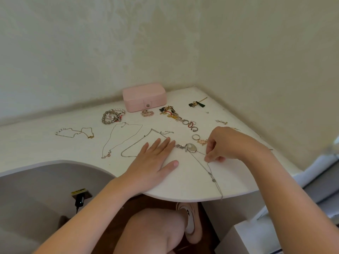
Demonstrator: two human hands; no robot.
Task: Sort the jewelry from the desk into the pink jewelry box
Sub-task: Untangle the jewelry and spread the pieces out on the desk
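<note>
The pink jewelry box (144,97) stands closed at the back of the white desk (183,184), against the wall. Jewelry lies spread in front of it: beaded bracelets (112,116), thin chain necklaces (119,138), a gold and red tangle (170,112), several rings (189,123). My left hand (154,160) rests flat on the desk, fingers apart, over a silver chain (139,143). My right hand (225,143) pinches the thin chain of a necklace with an oval silver pendant (191,148); that chain trails over the desk's front edge.
Black and gold earrings (196,104) lie at the back right, small earrings (221,122) near the right edge. A pearl and gold chain (75,132) is at the left. The desk sits in a wall corner. Below are my knee (156,231) and a charger (79,199).
</note>
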